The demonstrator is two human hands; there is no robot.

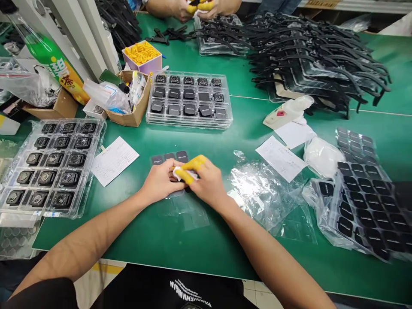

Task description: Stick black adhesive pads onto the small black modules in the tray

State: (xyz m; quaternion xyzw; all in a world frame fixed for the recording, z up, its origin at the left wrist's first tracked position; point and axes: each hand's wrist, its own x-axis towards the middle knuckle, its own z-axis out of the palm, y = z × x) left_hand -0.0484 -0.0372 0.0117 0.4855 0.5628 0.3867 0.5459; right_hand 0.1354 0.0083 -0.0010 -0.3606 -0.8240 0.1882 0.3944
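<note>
My left hand (160, 181) is closed around a small dark object, mostly hidden between the fingers; I cannot tell its kind. Yellow finger covers sit on the thumb and forefinger of my right hand (208, 183), which pinches a white wiping cloth (177, 172) against that object. Just beyond my hands lies a sheet of dark square stickers (169, 158), its clear part (189, 214) reaching out below them. Past it stands a stack of clear trays (229, 115) with square black watch cases, several of them covered by dark squares.
At left is another clear tray (82, 208) of watch cases beside a handwritten paper (116, 161). Crumpled clear film (257, 193) and black sticker sheets (370, 201) lie at right. Behind are piled black straps (309, 51), a box of yellow finger covers (142, 56) and a co-worker's hands (183, 9).
</note>
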